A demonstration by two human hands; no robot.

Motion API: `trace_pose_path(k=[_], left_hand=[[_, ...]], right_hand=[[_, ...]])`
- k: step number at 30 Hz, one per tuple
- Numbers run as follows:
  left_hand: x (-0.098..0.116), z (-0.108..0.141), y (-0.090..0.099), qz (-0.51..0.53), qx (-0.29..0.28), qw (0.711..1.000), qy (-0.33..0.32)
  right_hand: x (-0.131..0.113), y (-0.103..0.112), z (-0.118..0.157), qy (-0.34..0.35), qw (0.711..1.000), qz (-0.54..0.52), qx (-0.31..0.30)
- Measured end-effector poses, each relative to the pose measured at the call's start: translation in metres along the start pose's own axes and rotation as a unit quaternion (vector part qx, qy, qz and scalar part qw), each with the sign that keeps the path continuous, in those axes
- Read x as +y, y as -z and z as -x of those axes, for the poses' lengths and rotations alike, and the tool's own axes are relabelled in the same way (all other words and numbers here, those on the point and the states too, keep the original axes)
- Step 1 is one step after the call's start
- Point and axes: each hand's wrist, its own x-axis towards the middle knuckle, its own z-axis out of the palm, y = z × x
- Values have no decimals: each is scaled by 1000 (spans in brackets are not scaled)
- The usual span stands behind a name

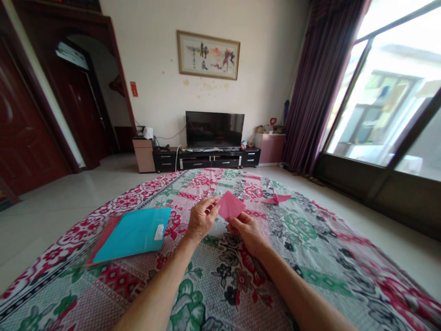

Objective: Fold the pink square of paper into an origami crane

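A small pink paper square point(231, 205), turned corner-up like a diamond, is held above the patterned tablecloth point(206, 294). My left hand point(203, 217) pinches its left corner between thumb and fingers. At the lower right edge of the paper, my right hand point(248, 231) grips it with the thumb on top. A folded pink paper figure with pointed ends point(277, 199) rests on the cloth to the right, beyond my right hand.
To the left on the table lies a blue packet point(132, 234) with a white label, over a reddish sheet point(105, 236). Past the table's far edge stand a television point(215, 130) and a low black cabinet point(196, 163).
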Motion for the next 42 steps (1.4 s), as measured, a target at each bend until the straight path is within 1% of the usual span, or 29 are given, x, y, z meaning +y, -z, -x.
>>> trace_pose_path(k=[5, 9, 19, 23, 26, 30, 32, 36, 42], left_hand=[[2, 0, 0, -16, -19, 1000, -19], [1, 0, 0, -37, -35, 998, -44], [0, 0, 0, -47, -30, 995, -87], [2, 1, 0, -39, -30, 995, -88], [5, 1, 0, -15, -17, 998, -55], [4, -1, 0, 64, 0, 997, 47], [2, -3, 0, 105, 9, 991, 81], [-2, -6, 1, 144, 20, 984, 105], [-8, -3, 0, 120, 8, 985, 127]], right_hand=[[1, -2, -1, 9, 1000, -6, -25], [1, -2, -1, 9, 999, -5, -31], [1, -3, -1, 13, 1000, 23, -17], [1, -5, -1, 23, 999, 25, -17], [-1, -7, -1, 28, 999, 29, -6], [-5, -12, -3, 26, 999, 42, -8], [-6, -16, -5, 20, 999, 44, -7], [-3, -20, -11, 11, 999, 37, 8], [0, -17, -11, 1, 1000, -8, 14]])
